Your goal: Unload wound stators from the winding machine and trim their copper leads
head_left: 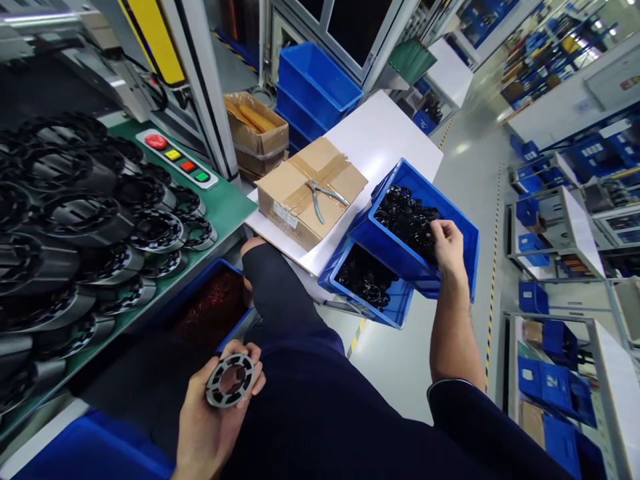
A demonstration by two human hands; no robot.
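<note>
A grey slotted metal ring, like a motor stator core [230, 380], is gripped in my left hand [215, 407], its round face turned up towards me. My fingers wrap round its edge, low in front of my body. Over to the right, my right hand [447, 247] reaches into the upper blue bin [425, 170] of small black parts [407, 220]. Its thumb and fingers are pinched together at the edge of the heap; what they hold, if anything, is hidden. A second blue bin [400, 310] with similar black parts [365, 277] sits just below it.
Pliers [320, 197] lie on a taped cardboard box [305, 227] on the white table [415, 133]. On the left, several stacked stator cores [85, 220] cover a green bench [225, 207] beside a button panel [177, 159]. Under the bench edge stands a bin of reddish parts [210, 310].
</note>
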